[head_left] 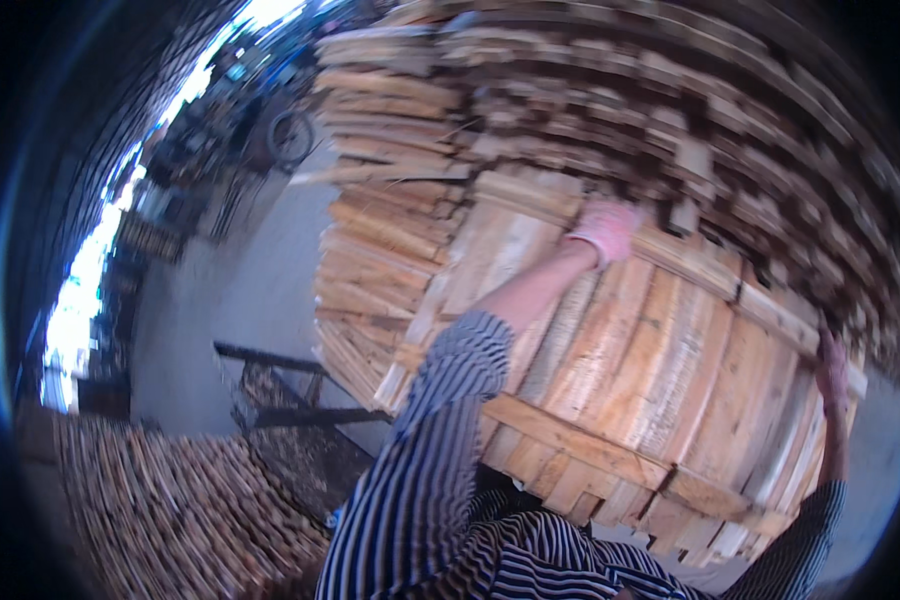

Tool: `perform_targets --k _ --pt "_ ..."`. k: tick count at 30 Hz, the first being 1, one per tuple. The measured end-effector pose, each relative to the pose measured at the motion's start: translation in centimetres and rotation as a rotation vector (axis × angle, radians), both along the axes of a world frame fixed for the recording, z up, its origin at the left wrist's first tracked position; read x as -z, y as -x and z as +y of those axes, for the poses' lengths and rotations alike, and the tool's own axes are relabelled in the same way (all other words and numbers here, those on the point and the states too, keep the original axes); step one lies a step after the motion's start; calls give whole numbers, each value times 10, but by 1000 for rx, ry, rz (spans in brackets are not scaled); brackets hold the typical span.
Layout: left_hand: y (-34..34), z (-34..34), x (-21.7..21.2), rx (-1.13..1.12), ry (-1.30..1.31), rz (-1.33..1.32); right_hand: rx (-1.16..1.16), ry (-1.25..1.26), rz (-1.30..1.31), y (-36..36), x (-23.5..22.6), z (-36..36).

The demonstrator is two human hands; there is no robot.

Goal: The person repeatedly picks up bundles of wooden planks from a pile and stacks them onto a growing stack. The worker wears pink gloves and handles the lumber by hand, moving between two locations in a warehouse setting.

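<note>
In front of my body lies a slatted wooden panel (625,345), made of side-by-side boards with battens across them. My left hand (608,228), in a pink glove, reaches over the boards and grips the far batten; its fingertips are hidden behind the wood. At the panel's right end, my right hand (832,372) holds the edge, slightly blurred. The near batten (580,440) runs close to my striped shirt.
Stacked wooden slats and panels (610,100) rise behind the panel. Piled boards (385,235) stand at its left. A dark metal frame (300,415) is on the grey floor (225,290), with stacked thin slats (180,510) at lower left. A wheel (290,137) shows farther off.
</note>
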State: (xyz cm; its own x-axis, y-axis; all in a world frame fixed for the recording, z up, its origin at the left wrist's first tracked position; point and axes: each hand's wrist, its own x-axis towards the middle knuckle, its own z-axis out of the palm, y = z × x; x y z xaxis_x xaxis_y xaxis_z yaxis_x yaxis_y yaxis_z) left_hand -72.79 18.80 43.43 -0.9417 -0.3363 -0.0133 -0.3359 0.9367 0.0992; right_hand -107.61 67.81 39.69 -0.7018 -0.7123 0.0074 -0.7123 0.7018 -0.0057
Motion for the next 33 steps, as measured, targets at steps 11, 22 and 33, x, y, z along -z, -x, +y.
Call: perform_targets --k 11,22,33 --pt "-270 -128 -58 -268 -162 470 -370 374 -91 -285 -88 -223" --pt "-579 -103 221 -1179 -982 515 -1043 40 -320 -565 -22 -622" --pt "-657 88 403 -1576 -1463 589 -864 -145 -152 -709 273 -783"
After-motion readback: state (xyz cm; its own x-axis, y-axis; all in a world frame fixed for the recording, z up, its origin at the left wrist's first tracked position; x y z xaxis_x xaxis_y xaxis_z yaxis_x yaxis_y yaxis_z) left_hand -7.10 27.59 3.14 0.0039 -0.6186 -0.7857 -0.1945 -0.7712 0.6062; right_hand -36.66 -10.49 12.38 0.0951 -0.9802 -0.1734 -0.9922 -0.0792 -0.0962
